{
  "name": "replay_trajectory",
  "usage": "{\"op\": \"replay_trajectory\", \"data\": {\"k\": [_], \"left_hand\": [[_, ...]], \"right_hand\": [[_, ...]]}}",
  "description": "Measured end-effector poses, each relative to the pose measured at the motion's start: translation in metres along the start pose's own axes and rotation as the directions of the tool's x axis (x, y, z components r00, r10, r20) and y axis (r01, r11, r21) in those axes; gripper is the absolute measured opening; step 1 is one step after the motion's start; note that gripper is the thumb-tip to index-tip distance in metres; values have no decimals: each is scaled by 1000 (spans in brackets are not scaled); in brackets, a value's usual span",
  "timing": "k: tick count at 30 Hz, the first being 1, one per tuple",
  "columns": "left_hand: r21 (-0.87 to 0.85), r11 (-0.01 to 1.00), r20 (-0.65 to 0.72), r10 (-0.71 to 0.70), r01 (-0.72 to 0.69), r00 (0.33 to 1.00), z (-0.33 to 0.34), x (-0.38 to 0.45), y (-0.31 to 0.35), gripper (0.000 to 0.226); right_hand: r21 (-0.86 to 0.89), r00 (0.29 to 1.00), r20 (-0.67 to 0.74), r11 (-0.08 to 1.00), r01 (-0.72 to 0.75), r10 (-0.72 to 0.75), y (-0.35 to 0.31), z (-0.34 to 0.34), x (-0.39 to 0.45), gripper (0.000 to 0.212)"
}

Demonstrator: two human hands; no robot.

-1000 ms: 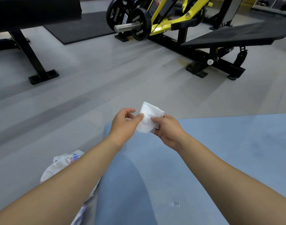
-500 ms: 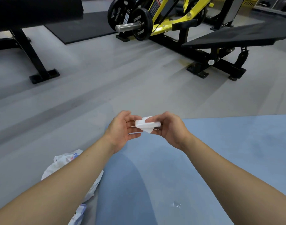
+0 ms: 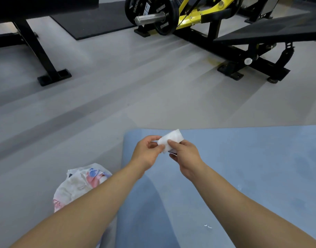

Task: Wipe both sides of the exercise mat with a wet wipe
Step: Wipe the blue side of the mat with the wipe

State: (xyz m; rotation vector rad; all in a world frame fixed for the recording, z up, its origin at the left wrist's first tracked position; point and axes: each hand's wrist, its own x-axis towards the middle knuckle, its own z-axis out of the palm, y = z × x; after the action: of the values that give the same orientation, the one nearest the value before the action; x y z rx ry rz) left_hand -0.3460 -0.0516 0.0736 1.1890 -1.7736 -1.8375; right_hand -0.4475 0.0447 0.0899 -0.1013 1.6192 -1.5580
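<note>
Holding a small folded white wet wipe point(image 3: 170, 139) between them, the left hand point(image 3: 146, 154) and right hand point(image 3: 185, 156) both pinch it (thumbs on top) above the flat light-blue foam exercise mat point(image 3: 252, 167) on the grey floor point(image 3: 117, 104).

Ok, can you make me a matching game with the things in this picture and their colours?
Things:
1. wet wipe
2. exercise mat
3. weight plate
4. machine arm

Colours:
a. yellow
b. white
c. black
d. light blue

Right pairs: 1-b, 2-d, 3-c, 4-a. Both the left hand and the right hand pinch the wipe above the mat.
</note>
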Motion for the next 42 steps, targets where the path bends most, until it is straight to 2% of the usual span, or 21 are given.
{"op": "replay_trajectory", "data": {"k": [2, 3, 4, 5, 7, 9, 10, 12, 15, 20, 23, 27, 31, 34, 38, 42], "left_hand": [[317, 942, -9, 117, -108, 993, -7, 17, -17, 41], [506, 848, 12, 175, -157, 985, -11, 24, -26, 53], [681, 707, 40, 222, -189, 974, -15, 31, -34, 65], [810, 549, 70, 261, -208, 963, -20, 38, -41, 74], [928, 289, 141, 308, -234, 941, -32, 49, -57, 85], [960, 126, 204, 293, -249, 934, -44, 59, -74, 92], [966, 70, 223, 255, -248, 941, -49, 64, -81, 94], [971, 12, 232, 166, -237, 958, -60, 74, -94, 94], [975, 24, 216, 94, -219, 972, -72, 96, -109, 93], [976, 82, 194, 81, -201, 978, -76, 132, -123, 84], [964, 155, 199, 123, -217, 972, -68, 154, -132, 81], [944, 254, 174, 156, -209, 972, -55, 172, -158, 97], [931, 304, 124, 253, -200, 959, -51, 175, -185, 87], [923, 324, 109, 300, -209, 948, -52, 179, -189, 81], [911, 362, 94, 290, -200, 952, -49, 179, -182, 80], [918, 355, 76, 276, -175, 958, -49, 180, -180, 81]], "right_hand": [[-168, 996, -61, 985, 50, -61, 11, -2, 13, 12], [-279, 991, -81, 957, 78, -104, 16, -3, 18, 10], [-417, 984, -83, 902, 112, -160, 21, -3, 22, 10], [-581, 971, -56, 799, 157, -232, 27, -5, 26, 15], [-866, 910, 74, 426, 261, -407, 42, -9, 35, 23], [-934, 778, 267, 47, 354, -568, 59, -15, 45, 16], [-923, 722, 339, -66, 378, -603, 67, -18, 49, 9], [-895, 678, 426, -168, 414, -598, 81, -24, 55, 9], [-887, 698, 447, -177, 426, -560, 92, -30, 58, 9], [-920, 753, 370, -99, 380, -544, 101, -42, 66, 13], [-928, 767, 348, -84, 362, -539, 107, -43, 77, 18], [-917, 753, 373, -90, 389, -543, 108, -32, 104, 18], [-901, 716, 413, -141, 410, -563, 108, -5, 151, 12], [-908, 729, 406, -150, 392, -551, 110, 16, 189, 12], [-903, 733, 420, -166, 396, -535, 115, 32, 214, 16], [-891, 745, 449, -183, 416, -492, 112, 30, 227, 15]]}}
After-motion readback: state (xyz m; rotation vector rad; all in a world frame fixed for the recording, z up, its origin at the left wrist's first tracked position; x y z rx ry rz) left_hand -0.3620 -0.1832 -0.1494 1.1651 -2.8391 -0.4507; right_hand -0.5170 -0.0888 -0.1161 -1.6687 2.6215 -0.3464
